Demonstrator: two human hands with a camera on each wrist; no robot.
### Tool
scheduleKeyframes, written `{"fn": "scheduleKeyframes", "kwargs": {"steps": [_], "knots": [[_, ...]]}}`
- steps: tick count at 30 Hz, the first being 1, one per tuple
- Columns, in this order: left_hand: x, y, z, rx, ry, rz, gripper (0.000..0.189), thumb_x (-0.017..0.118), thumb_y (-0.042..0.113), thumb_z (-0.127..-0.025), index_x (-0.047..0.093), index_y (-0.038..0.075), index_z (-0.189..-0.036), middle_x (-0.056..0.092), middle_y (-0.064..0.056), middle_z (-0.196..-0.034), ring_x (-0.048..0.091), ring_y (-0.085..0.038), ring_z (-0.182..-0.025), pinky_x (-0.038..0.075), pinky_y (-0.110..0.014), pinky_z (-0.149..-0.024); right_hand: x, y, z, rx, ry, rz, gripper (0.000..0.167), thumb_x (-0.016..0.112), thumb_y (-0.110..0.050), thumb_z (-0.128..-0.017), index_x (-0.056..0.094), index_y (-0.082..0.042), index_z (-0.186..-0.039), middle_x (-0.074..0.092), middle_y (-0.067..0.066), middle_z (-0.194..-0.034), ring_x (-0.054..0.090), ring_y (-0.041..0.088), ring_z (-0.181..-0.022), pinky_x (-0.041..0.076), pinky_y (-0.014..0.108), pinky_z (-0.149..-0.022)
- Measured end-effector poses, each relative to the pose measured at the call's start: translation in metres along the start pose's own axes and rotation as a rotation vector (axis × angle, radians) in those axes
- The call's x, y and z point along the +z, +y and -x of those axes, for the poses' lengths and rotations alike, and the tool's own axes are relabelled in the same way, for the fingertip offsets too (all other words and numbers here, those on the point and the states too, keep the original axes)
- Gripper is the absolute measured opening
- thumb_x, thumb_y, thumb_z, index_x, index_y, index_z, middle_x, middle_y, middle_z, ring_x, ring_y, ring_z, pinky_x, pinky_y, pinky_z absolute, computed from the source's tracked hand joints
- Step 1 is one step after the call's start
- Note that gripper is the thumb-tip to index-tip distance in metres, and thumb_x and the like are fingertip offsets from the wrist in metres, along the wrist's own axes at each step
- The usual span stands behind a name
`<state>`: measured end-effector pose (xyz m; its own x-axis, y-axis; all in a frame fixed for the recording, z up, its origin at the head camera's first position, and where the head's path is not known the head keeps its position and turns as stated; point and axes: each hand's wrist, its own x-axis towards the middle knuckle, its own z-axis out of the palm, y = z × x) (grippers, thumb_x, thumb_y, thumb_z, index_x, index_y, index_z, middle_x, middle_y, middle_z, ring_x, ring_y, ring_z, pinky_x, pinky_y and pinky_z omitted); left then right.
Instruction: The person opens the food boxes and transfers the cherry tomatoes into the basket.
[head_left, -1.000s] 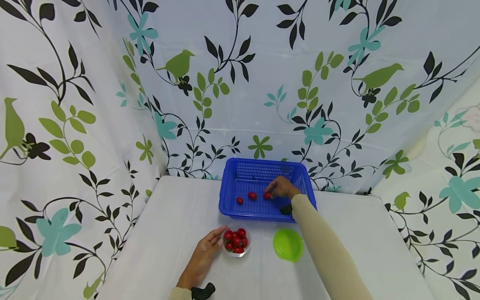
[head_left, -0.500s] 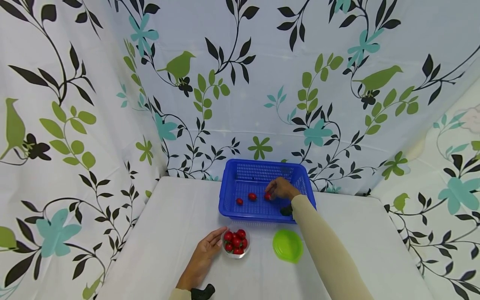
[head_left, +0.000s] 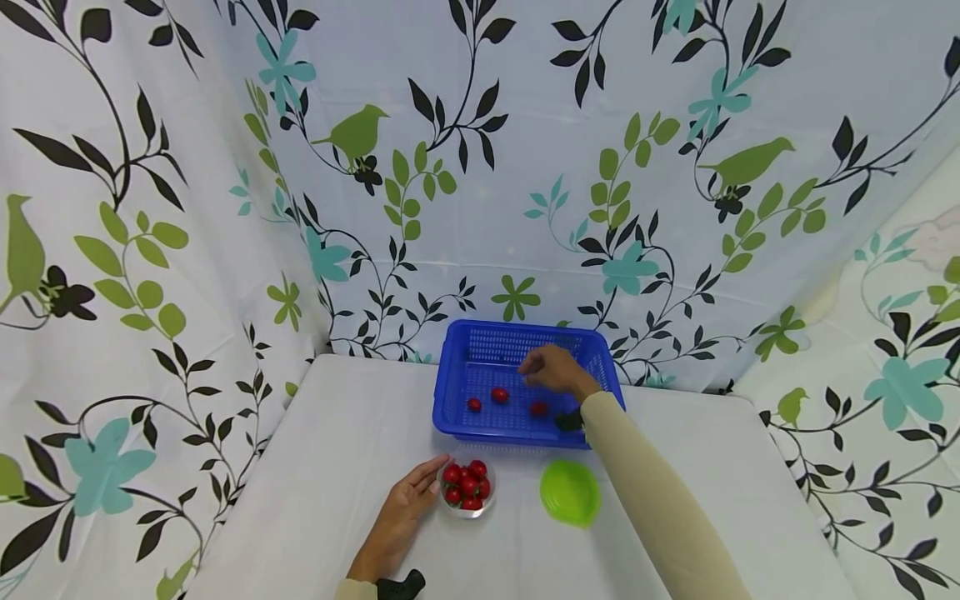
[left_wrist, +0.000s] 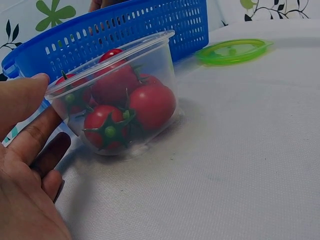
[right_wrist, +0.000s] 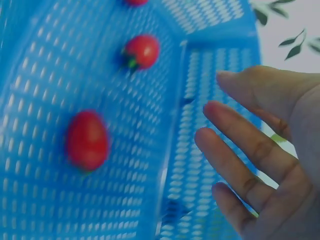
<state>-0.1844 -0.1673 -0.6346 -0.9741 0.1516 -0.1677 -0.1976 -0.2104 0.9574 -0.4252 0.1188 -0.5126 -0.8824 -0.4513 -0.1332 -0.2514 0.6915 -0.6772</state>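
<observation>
My left hand is beside a clear plastic tub of red tomatoes, its fingers loosely extended; in the left wrist view the thumb reaches the rim and the fingertips are at the side wall. My right hand hovers over the blue basket, its fingers apart with nothing between them, as the right wrist view shows. Three red tomatoes lie on the basket's floor: one on the left, one in the middle and one on the right, just below the right hand.
A bright green lid lies on the white-covered table, right of the tub and in front of the basket. Behind the basket hangs a white curtain with leaves and birds; more of it hangs at both sides.
My right hand has released the right-hand tomato, which stays in the basket, and moved up and back from it. The left hand keeps its place at the tub. The head view shifts slightly.
</observation>
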Motion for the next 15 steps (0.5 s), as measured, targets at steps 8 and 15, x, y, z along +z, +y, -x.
{"fn": "scheduleKeyframes", "kwargs": {"steps": [8,15], "knots": [[0.0,0.001,0.0,0.0,0.006,0.02,0.058,0.063,0.02,-0.108,0.044,0.007,-0.161,0.043,-0.012,-0.169,0.027,-0.028,-0.162,0.04,-0.006,-0.108,0.001,-0.03,0.016,-0.086,0.081,-0.024,0.01,0.075,-0.016,-0.1,0.079,-0.013,-0.108,0.078,0.002,-0.108,0.072,0.02,-0.104,0.061,0.043,-0.099],[-0.001,-0.002,-0.001,-0.004,0.008,0.021,0.057,0.063,0.02,-0.107,0.045,0.008,-0.16,0.044,-0.011,-0.168,0.029,-0.026,-0.161,0.039,-0.006,-0.108,0.007,-0.049,0.04,-0.105,0.107,-0.066,0.007,0.072,-0.022,-0.103,0.078,-0.019,-0.107,0.077,-0.003,-0.107,0.07,0.018,-0.107,0.059,0.046,-0.103]]}}
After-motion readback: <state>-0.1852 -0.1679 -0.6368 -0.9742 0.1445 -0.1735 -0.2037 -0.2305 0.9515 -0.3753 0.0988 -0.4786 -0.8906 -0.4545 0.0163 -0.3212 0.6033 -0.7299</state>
